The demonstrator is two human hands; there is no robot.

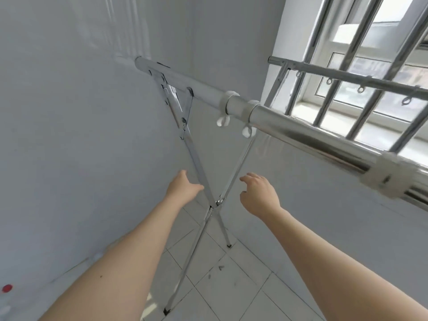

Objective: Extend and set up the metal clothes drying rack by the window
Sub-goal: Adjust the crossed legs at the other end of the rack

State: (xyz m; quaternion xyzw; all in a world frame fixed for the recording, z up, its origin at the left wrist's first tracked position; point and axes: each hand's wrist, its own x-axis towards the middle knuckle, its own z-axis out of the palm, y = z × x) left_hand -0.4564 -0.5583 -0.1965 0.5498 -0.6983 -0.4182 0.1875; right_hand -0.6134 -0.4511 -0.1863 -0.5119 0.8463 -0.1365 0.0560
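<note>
The metal drying rack stands in a corner beside the window [347, 72]. Its thick telescopic top bar [301, 133] runs from the upper middle down to the right edge, with white plastic collars [231, 101] on it. A thinner bar with small rings [347, 76] runs parallel, closer to the window. Two crossed legs [196, 167] meet at a pivot [216, 202] and stand on the tiled floor. My left hand [183, 188] is open just left of the crossing, fingertips near one leg. My right hand [259, 195] is open just right of it, holding nothing.
White walls close in on the left and behind the rack. Steel window bars [379, 66] stand behind the thin rail. The leg feet [166, 311] rest on white floor tiles [231, 286]. A small red object [7, 288] lies at the lower left by the wall.
</note>
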